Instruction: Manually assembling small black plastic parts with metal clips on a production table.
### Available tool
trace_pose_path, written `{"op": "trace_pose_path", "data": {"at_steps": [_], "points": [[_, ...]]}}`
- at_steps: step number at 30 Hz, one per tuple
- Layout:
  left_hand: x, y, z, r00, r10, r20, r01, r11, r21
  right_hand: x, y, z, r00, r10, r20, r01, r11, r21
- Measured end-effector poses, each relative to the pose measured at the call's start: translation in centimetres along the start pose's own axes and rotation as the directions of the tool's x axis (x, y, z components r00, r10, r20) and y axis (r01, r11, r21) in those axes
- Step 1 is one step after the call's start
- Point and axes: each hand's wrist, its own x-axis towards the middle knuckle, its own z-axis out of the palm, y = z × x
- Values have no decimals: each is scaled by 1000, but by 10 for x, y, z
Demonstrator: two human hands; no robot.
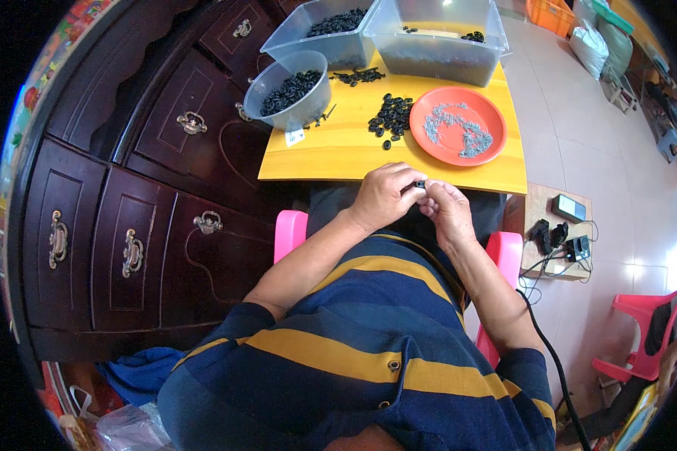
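Just off the near edge of the yellow table (338,161), my two hands meet over my lap. My left hand (387,195) pinches a small black part (420,184), seemingly one of the oval kind on the table. The fingers of my right hand (447,210) close on the same part from the other side; fingertips hide much of it. Beyond them lies a loose pile of black oval parts (391,116). To its right a round orange-red plate (496,120) holds many small silvery pins or screws (474,139).
A round clear tub (320,98) of black parts stands at the table's left, beside thin black pieces (359,76). Two clear bins (278,41) (440,60) stand behind. Dark wooden drawers (188,173) flank the left; a low wooden stand (572,263) with cables is at right.
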Motion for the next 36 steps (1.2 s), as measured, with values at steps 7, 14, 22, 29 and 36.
{"op": "trace_pose_path", "data": {"at_steps": [7, 14, 22, 29, 36], "points": [[3, 4, -3, 990, -133, 37, 136, 984, -112, 8, 2, -3, 1000, -13, 17, 13, 1000, -2], [-3, -6, 3, 996, -85, 36, 87, 994, -59, 4, 1, -1, 1000, -5, 5, 6, 997, -83], [-11, -5, -29, 889, -326, 321, 398, 897, -191, 1, 7, 0, 992, 7, 126, 40, 930, -367], [9, -116, -124, 928, -372, -1, 372, 928, 2, -9, 5, 11, 944, 136, 300, 51, 838, -543], [52, -102, -151, 934, -177, -310, 258, 935, 242, -2, 0, 2, 965, 92, 244, 45, 863, -502]]}}
